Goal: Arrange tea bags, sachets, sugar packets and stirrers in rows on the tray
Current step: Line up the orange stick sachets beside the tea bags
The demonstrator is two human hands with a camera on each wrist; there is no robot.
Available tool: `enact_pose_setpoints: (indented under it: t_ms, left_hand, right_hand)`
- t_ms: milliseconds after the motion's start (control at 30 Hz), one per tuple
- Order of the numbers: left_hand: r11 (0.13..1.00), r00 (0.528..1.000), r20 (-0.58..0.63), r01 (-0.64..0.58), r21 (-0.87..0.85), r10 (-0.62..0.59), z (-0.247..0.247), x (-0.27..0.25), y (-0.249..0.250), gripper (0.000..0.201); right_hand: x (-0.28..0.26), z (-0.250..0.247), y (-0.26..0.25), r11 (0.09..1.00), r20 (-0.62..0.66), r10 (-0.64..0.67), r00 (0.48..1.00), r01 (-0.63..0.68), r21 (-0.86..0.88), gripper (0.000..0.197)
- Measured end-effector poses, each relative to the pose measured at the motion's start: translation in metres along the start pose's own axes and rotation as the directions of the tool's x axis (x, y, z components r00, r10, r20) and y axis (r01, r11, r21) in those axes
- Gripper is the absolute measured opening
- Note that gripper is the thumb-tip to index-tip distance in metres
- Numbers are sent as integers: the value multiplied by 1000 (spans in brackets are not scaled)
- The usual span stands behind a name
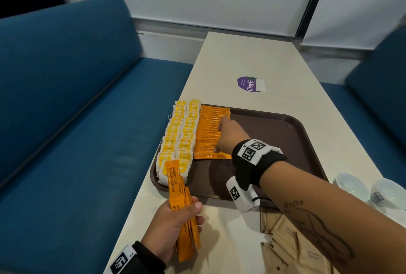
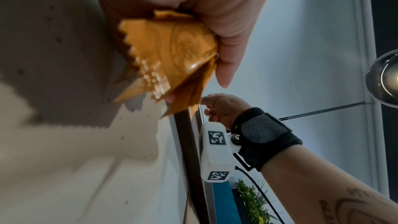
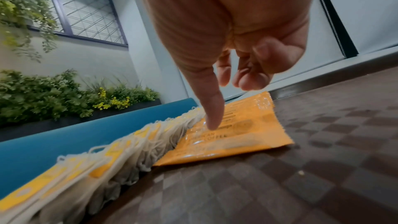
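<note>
**Q:** Where does the coffee row stand?

**A:** The overlapped row of flat orange foil coffee sachets [image 1: 209, 133] lies on the dark brown plastic tray [image 1: 285, 133], running from about six o'clock toward twelve, each sachet's long axis across it, three to nine. Just beside it at nine o'clock sit two rows of white paper tea bags with yellow tags [image 1: 178, 137].

**Q:** And your hands?

**A:** My right hand [image 1: 229, 134] rests on that row; the thumb [image 3: 212, 108] is pressed straight down on a sachet, the other fingers loosely bent, gripping nothing. My left hand [image 1: 173, 227] is curled round a fanned bundle of spare orange sachets [image 1: 182, 203], off the tray at its near-left corner, their long axis pointing toward twelve.

**Q:** So what does the next one turn on?

**A:** I reckon it must be swung a quarter turn to lie crosswise at the row's near end. The right hand is nearer.

**Q:** Anything else about?

**A:** Brown paper sugar packets [image 1: 292, 245] lie loose on the pale table [image 1: 252, 58] at five o'clock.
</note>
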State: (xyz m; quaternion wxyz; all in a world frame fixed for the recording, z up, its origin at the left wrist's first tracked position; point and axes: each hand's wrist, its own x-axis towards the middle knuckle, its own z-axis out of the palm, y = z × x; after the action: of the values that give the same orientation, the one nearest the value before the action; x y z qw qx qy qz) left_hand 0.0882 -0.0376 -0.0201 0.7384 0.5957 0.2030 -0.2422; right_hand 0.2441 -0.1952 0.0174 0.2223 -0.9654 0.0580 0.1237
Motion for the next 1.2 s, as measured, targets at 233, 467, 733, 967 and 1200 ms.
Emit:
enact_pose_setpoints:
  t_ms: [233, 467, 733, 967, 1200]
  left_hand:
    - [1000, 1000, -12, 2, -9, -2, -2, 2, 0, 15]
    - [1000, 999, -30, 20, -9, -20, -1, 2, 0, 16]
    - [999, 999, -34, 33, -10, -33, -2, 3, -1, 17]
    - [999, 999, -32, 32, -6, -32, -2, 4, 0, 15]
    - [999, 999, -30, 32, -6, -33, -3, 3, -1, 16]
  right_hand:
    - [-3, 0, -10, 962, 158, -104, 982, 140, -236, 41]
    - [6, 4, -9, 932, 155, -108, 982, 154, -327, 37]
    - [12, 9, -10, 932, 108, -61, 992, 95, -349, 27]
    - [14, 10, -9, 958, 75, 82, 994, -58, -280, 76]
    - [14, 7, -8, 982, 48, 120, 992, -111, -155, 78]
